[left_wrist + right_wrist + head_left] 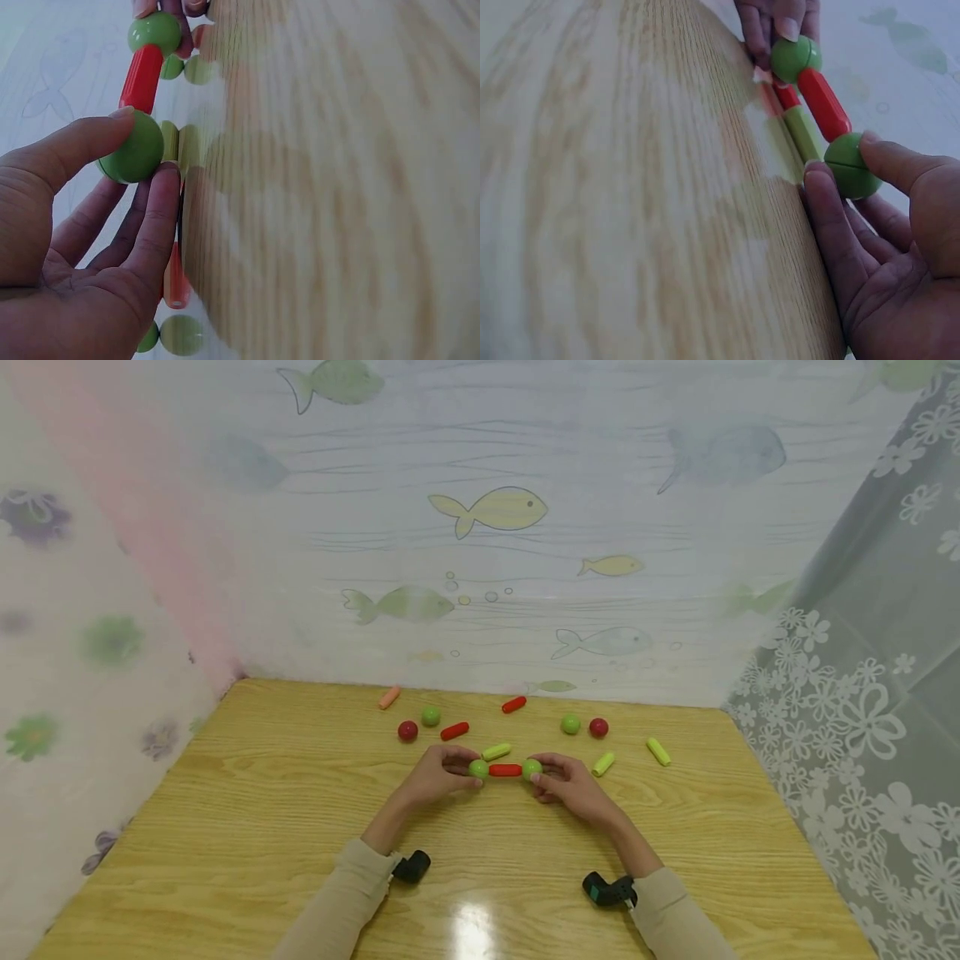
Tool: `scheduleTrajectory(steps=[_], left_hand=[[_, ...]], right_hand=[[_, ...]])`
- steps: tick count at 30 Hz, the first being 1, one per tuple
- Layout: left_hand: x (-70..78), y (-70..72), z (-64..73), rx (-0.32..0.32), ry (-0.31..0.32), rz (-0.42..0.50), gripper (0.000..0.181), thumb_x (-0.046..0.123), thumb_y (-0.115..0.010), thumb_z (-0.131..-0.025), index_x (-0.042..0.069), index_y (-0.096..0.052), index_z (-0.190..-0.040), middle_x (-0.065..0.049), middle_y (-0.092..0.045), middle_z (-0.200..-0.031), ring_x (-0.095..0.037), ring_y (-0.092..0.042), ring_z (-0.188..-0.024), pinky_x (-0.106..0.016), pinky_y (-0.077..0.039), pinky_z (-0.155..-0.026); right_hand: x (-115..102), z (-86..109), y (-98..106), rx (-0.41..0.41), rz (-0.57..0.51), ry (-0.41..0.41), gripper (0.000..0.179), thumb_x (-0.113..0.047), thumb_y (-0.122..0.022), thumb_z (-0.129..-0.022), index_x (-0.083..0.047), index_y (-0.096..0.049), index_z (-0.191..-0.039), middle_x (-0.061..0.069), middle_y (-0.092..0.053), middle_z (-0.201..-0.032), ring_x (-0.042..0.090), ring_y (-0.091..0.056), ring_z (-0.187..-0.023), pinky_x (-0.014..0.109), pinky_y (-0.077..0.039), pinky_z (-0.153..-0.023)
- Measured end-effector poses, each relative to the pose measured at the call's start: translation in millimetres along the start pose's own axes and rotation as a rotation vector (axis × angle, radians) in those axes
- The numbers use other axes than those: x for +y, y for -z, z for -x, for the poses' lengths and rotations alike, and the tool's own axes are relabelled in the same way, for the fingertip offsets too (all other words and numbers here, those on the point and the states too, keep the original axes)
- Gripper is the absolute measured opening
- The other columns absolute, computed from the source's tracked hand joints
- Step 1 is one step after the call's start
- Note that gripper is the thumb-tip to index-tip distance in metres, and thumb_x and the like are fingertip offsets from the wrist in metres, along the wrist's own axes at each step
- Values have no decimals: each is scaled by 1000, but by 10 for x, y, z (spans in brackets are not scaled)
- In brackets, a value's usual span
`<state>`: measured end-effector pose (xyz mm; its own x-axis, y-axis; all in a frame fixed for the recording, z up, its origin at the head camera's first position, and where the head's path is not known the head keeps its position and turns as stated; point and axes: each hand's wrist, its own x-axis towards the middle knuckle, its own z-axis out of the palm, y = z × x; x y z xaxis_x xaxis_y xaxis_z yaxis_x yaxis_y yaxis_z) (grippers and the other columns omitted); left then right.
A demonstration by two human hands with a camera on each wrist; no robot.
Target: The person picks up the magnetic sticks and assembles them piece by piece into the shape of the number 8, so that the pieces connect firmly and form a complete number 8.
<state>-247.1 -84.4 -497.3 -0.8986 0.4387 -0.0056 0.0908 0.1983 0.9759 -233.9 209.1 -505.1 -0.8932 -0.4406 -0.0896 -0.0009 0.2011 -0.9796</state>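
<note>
Red rod (506, 770), fingers (154, 217) pinching green end balls (532, 767)

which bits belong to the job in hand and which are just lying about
In use now:
glossy green ball in left hand
another green ball in right hand
red faceted stick between them

Lying about, perhaps for later:
two glossy dark red balls
two other green balls
two other red sticks
three yellow-green sticks
pale orange stick
</note>
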Motion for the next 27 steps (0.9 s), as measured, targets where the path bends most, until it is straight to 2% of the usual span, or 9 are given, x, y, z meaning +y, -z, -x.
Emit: scheduleTrajectory(steps=[5, 13, 19, 27], left_hand=[[20, 18, 20, -7, -8, -13, 39, 3, -76, -90, -9, -65, -125, -24, -69, -118, -31, -70, -105, -34, -57, -87], [23, 31, 32, 14, 20, -27, 37, 3, -76, -90, -8, -66, -124, -22, -69, -119, -26, -69, -103, -32, -57, -87], [27, 31, 44, 17, 24, -26, 36, 3, -74, -91, -8, -66, -124, -22, -70, -118, -25, -69, -101, -30, -57, -85], [11, 11, 35, 49, 5, -79, 33, 3, -75, -90, -7, -69, -121, -22, -71, -116, -27, -69, -99, -35, -57, -87]], right_hand=[[17, -9, -2, -1, 19, 9, 49, -16, -59, -105, 8, -46, -145, 24, -61, -128, 13, -69, -94, 27, -59, -81], [47, -5, -4, -2, 19, 13, 48, -13, -58, -105, 11, -45, -145, 29, -60, -131, 14, -69, -96, 27, -58, -83], [54, -5, -18, 16, -2, -2, 49, -15, -60, -104, 9, -47, -144, 24, -62, -129, 14, -69, -98, 27, -58, -83], [48, 7, -40, 57, -23, 7, 48, -15, -65, -101, 7, -51, -142, 22, -63, -126, 14, -70, -101, 29, -58, -86]])
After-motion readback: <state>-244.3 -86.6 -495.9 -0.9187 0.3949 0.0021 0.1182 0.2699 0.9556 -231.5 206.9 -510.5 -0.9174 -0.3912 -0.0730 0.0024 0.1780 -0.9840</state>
